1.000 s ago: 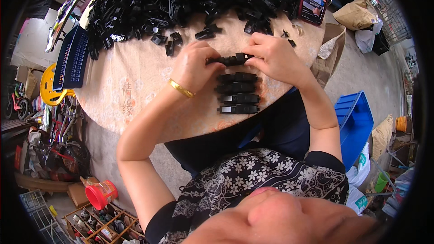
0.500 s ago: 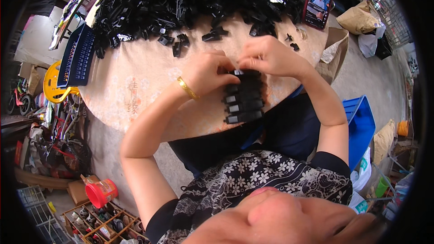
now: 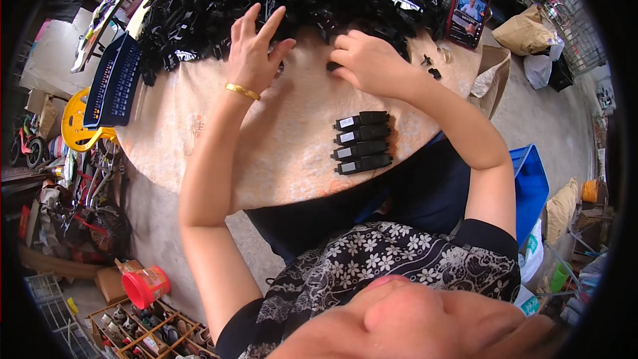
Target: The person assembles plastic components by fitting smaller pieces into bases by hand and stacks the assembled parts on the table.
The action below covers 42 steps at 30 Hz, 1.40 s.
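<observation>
My left hand (image 3: 254,56) is open at the near edge of a big heap of black plastic parts (image 3: 219,0), its fingers spread and pointing away from me. A small dark piece shows beside its thumb, mostly hidden. Further right, my right hand (image 3: 372,63) is closed, fingers bent around a black plastic part (image 3: 332,66) that is largely covered. Nearer to me, a neat row of several black plastic parts (image 3: 362,153) with pale rectangles on their left ends lies on the patterned tablecloth (image 3: 292,153).
A phone (image 3: 470,10) stands upright at the table's right, with small black bits (image 3: 434,73) near it. At the left edge, a dark blue basket (image 3: 113,83) rests by a yellow stool (image 3: 78,123). A blue bin (image 3: 528,183) is right of my lap; a red bucket (image 3: 146,286) is lower left.
Both hands have left the row of black parts and moved away from me to the heap. The left hand has opened. The row now shows uncovered.
</observation>
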Tool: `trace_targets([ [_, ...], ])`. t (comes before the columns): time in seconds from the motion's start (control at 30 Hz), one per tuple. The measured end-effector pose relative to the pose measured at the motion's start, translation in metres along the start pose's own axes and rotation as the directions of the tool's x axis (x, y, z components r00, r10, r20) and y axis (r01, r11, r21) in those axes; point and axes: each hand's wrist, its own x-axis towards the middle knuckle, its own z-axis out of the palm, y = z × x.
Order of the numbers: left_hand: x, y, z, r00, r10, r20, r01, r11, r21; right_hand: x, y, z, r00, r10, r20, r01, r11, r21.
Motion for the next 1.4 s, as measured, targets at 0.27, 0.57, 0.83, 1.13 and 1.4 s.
trace_targets([
  [0.27, 0.008, -0.004, 0.006, 0.998, -0.042, -0.055, 0.046, 0.996, 0.074, -0.038, -0.001, -0.025, 0.966, 0.082, -0.247, -0.018, 0.968, 0.252],
  [0.57, -0.005, 0.053, -0.029, 0.838, -0.356, 0.414, 0.541, 0.648, -0.537, -0.051, -0.009, -0.033, 0.915, 0.368, -0.163, -0.21, 0.782, 0.586],
  [0.83, -0.023, 0.078, -0.028, 0.913, 0.049, 0.404, 0.098, 0.937, -0.334, -0.065, -0.009, -0.049, 0.964, 0.263, 0.051, -0.245, 0.791, 0.56],
  [1.13, -0.024, 0.094, -0.027, 0.878, -0.086, 0.471, 0.23, 0.938, -0.258, -0.07, -0.008, -0.052, 0.975, 0.22, 0.033, -0.216, 0.904, 0.368],
  [1.4, -0.021, 0.062, -0.021, 0.793, -0.23, 0.564, 0.516, 0.746, -0.421, -0.061, -0.015, -0.029, 0.99, 0.132, -0.038, -0.104, 0.899, 0.426],
])
